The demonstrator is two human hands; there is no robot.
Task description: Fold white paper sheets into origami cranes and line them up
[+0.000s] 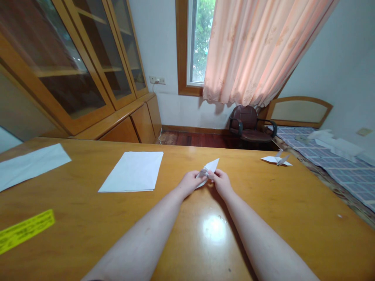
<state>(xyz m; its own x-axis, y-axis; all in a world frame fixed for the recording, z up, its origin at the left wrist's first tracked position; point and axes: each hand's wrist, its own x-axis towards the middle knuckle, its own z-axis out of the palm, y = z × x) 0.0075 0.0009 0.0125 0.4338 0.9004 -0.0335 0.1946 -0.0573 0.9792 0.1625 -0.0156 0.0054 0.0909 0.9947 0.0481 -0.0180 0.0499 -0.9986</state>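
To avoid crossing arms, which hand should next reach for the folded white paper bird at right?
Probably your right hand: nearer the bird, though holding folded white paper alongside your left hand.

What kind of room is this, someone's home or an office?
Probably a room in a home, perhaps a bedroom also used as a study: there's a bed with a checked cover, a pink curtain at the window, and a glass-fronted cabinet.
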